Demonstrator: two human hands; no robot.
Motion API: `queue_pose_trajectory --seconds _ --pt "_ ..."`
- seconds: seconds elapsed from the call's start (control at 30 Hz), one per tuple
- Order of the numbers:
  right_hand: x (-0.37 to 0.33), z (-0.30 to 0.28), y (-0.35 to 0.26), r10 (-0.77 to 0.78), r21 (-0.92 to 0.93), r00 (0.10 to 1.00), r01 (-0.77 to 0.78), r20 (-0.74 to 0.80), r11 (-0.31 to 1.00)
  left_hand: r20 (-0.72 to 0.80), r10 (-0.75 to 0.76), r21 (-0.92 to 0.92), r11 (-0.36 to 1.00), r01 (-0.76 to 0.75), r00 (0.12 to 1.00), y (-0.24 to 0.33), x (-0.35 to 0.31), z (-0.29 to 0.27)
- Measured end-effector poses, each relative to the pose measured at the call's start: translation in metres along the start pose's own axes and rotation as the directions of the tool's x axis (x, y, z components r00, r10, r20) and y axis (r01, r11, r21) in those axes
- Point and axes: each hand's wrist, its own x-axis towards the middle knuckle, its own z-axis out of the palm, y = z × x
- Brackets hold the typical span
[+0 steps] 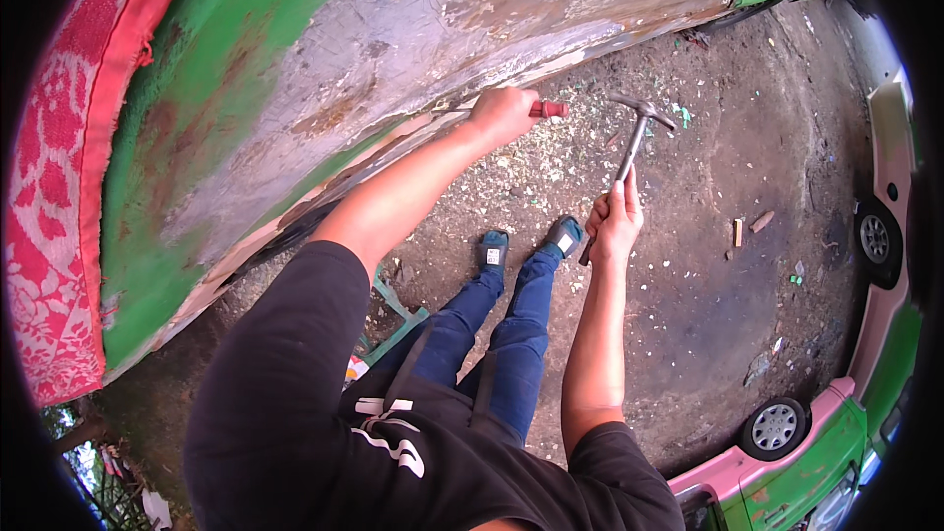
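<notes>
My left hand [500, 116] is closed around a red-handled tool [551, 110] with a thin metal shaft, like a chisel or screwdriver. Its butt end sticks out to the right; the shaft runs left toward the lower edge of the vehicle body panel [393, 49], where I cannot tell whether the tip touches. My right hand [615, 221] grips the shaft of a metal hammer [631, 149]. The hammer's head is raised to the right of the tool's butt, apart from it. Worn green paint and scraped grey and rusty patches cover the panel.
Pale chips [551, 162] litter the ground beneath the panel. A red patterned cloth [59, 236] hangs over the panel at far left. A green stool-like frame [398, 320] stands beside my legs. At right is a green and pink car [836, 423], with small wood pieces [762, 221] nearer.
</notes>
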Motion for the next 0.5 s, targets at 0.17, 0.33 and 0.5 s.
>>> queue_pose_trajectory --seconds 0.17,0.33,0.5 --pt "-0.015 -0.006 0.005 0.033 -0.024 0.999 -0.033 -0.001 0.999 -0.089 0.193 0.030 0.981 -0.191 0.977 0.003 -0.017 0.004" --pt "-0.031 -0.016 0.002 0.039 -0.044 0.998 -0.041 -0.041 0.998 -0.195 0.257 0.020 0.966 -0.259 0.946 -0.005 -0.023 0.002" --pt "-0.046 -0.023 0.002 0.077 -0.067 0.996 -0.080 -0.043 0.995 -0.342 0.333 0.021 0.937 -0.348 0.879 -0.011 -0.037 0.001"
